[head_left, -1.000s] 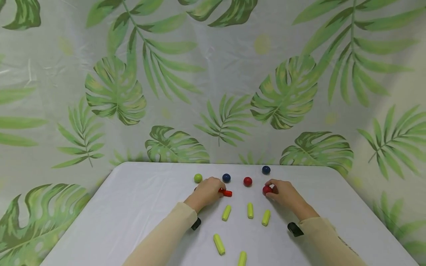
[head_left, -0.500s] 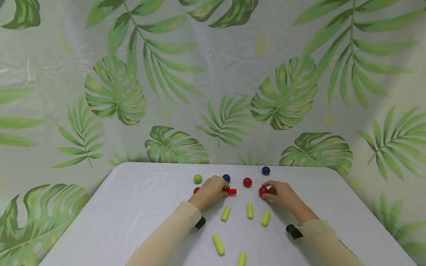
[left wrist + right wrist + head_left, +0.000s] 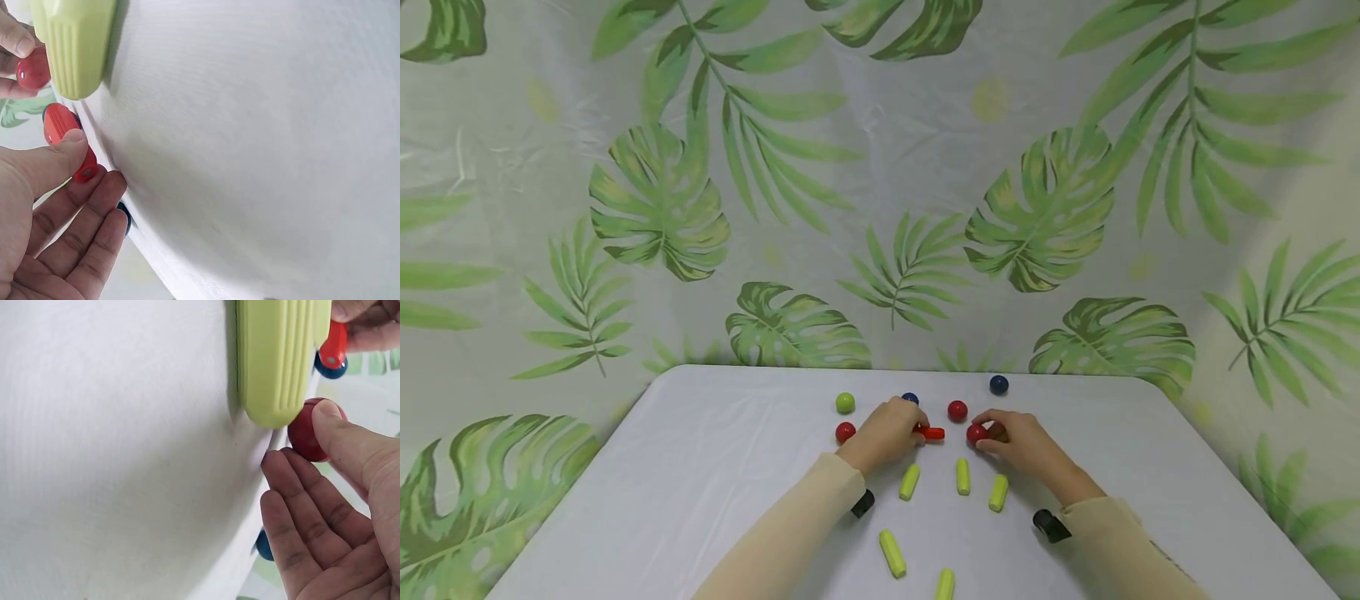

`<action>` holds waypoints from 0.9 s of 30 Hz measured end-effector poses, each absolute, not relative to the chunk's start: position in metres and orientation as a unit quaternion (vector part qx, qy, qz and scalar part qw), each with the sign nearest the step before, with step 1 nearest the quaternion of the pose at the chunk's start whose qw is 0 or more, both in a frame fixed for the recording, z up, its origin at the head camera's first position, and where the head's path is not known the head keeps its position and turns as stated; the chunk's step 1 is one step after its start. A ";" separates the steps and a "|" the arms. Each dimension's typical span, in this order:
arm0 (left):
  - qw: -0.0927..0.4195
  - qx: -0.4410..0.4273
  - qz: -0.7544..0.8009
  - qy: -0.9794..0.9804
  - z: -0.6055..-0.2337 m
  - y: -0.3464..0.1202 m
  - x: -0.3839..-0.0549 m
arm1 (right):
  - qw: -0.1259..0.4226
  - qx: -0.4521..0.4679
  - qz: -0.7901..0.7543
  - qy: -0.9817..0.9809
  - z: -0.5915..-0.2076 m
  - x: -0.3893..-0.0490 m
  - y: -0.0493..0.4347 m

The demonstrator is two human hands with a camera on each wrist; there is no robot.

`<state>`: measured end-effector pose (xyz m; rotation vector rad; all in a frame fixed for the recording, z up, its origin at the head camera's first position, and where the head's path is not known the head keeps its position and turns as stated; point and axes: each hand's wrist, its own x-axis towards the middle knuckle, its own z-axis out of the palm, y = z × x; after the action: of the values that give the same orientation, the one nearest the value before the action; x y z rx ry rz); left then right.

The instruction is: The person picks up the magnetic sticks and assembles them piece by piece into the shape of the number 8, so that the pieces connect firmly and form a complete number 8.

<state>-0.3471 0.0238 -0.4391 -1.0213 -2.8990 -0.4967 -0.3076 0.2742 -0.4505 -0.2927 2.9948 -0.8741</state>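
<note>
My left hand (image 3: 883,435) pinches a short red ridged stick (image 3: 933,433) between thumb and fingers. In the left wrist view the red stick (image 3: 60,122) shows a small round mark on its near end. Facing it, my right hand (image 3: 1018,442) holds a red ball (image 3: 976,434) by thumb and fingertips. A narrow gap separates stick and ball in the head view. Seen from the right wrist, the red ball (image 3: 306,431) is partly covered by the thumb. Behind the left hand, a blue ball (image 3: 910,398) is half hidden.
A red ball (image 3: 957,411) lies just behind the gap. Another red ball (image 3: 846,432) and a green ball (image 3: 846,403) are left of the left hand. A dark blue ball (image 3: 998,384) sits near the far edge. Several yellow-green sticks (image 3: 963,476) lie on the white table (image 3: 715,467).
Both hands have drawn closer together: the left moved right with the red stick, the right moved left with the red ball. The left red ball has come into view.
</note>
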 end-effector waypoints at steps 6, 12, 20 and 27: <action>0.017 -0.330 -0.163 -0.930 -0.438 0.026 -0.346 | 0.007 -0.091 -0.280 0.956 -0.450 -0.305 0.267; 0.012 -0.328 -0.166 -0.930 -0.438 0.030 -0.345 | 0.006 -0.087 -0.272 0.958 -0.451 -0.304 0.266; 0.012 -0.330 -0.154 -0.931 -0.440 0.035 -0.348 | 0.000 -0.098 -0.269 0.958 -0.453 -0.302 0.265; 0.016 -0.330 -0.153 -0.931 -0.441 0.036 -0.348 | -0.006 -0.098 -0.272 0.957 -0.455 -0.299 0.264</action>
<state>-0.3477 0.0364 -0.4410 -1.0254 -2.8966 -0.4768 -0.2993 0.2638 -0.4549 -0.3088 3.0179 -0.8579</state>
